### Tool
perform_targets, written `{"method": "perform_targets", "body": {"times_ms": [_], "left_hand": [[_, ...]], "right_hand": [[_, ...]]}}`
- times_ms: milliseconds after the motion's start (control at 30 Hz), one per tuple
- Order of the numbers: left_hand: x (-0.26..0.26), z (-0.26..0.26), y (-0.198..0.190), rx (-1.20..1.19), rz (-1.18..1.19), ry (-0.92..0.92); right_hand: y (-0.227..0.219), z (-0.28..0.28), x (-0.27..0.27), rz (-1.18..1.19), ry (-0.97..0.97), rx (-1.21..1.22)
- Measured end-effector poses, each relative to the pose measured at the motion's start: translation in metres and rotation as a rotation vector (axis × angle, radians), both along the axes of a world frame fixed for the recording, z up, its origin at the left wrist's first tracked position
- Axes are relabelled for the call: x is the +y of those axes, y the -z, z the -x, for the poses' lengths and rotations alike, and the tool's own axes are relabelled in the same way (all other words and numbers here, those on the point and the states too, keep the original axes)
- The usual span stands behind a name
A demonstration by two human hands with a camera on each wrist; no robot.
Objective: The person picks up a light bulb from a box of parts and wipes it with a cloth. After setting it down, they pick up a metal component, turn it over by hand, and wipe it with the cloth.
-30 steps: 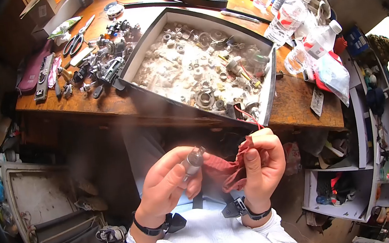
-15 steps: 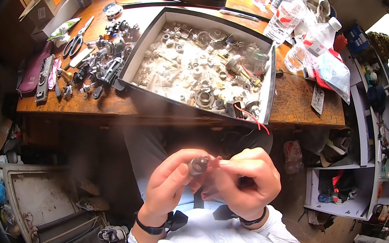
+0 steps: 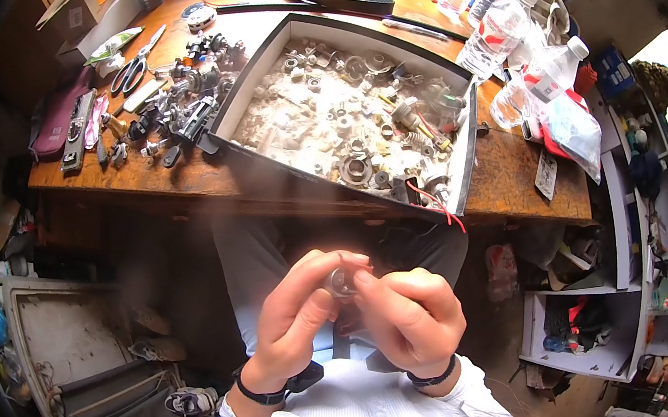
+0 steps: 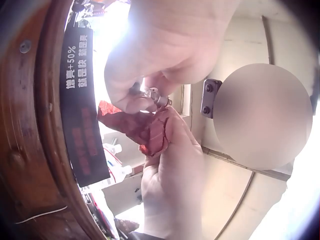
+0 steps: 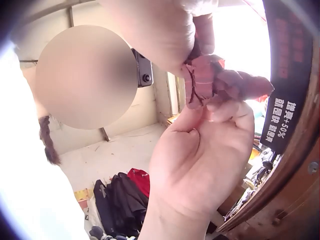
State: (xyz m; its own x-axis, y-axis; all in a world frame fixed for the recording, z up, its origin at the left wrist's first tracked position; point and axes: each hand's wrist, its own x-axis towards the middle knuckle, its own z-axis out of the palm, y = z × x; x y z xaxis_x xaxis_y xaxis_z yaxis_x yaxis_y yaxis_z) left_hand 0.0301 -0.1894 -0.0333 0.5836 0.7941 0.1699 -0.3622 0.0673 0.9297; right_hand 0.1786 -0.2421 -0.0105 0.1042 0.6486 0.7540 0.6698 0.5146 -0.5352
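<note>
Your left hand pinches the small silver metal cylinder above your lap, end up, so your right hand, curled round the crumpled dark-red cloth, can press it against the tip, below the wooden counter.

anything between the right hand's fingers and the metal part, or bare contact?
A crumpled red cloth sits between them: the right hand presses it against the small metal part that the left hand grips. It shows best in the left wrist view.
</note>
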Motion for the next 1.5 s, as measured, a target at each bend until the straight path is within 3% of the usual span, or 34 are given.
{"method": "perform_targets", "body": {"times_ms": [133, 333, 500, 633, 733, 933, 1067, 1133, 1300, 1400, 1500], "left_hand": [[0.0, -0.001, 0.0, -0.002, -0.054, 0.0], [0.004, 0.001, -0.009, 0.069, -0.132, -0.021], [0.004, -0.001, 0.004, 0.125, -0.335, -0.085], [-0.001, -0.002, 0.002, 0.076, -0.26, -0.113], [0.002, 0.0, -0.006, 0.085, -0.218, -0.016], [0.012, -0.002, -0.011, 0.262, -0.535, -0.057], [0.008, -0.003, -0.01, 0.247, -0.452, -0.12], [0.006, -0.003, -0.01, 0.25, -0.452, -0.125], [0.0, -0.011, 0.002, 0.103, -0.273, -0.176], [0.002, -0.005, -0.01, 0.171, -0.217, -0.247], [0.009, -0.003, -0.017, 0.294, -0.338, -0.274]], "right_hand": [[0.0, 0.001, -0.003, 0.018, -0.014, 0.035], [-0.014, -0.001, -0.001, 0.241, -0.146, 0.274], [-0.01, -0.004, 0.0, 0.242, -0.146, 0.191], [-0.009, -0.009, 0.001, 0.204, -0.186, 0.173], [-0.009, -0.013, -0.001, 0.201, -0.231, 0.22], [-0.006, -0.009, -0.01, 0.411, -0.297, 0.693], [-0.01, -0.011, -0.004, 0.344, -0.269, 0.411], [-0.01, -0.011, -0.004, 0.358, -0.259, 0.403], [-0.009, -0.01, -0.001, 0.214, -0.085, 0.174], [0.003, -0.011, -0.002, 0.3, -0.045, 0.302], [-0.006, -0.008, -0.009, 0.29, -0.005, 0.369]]}}
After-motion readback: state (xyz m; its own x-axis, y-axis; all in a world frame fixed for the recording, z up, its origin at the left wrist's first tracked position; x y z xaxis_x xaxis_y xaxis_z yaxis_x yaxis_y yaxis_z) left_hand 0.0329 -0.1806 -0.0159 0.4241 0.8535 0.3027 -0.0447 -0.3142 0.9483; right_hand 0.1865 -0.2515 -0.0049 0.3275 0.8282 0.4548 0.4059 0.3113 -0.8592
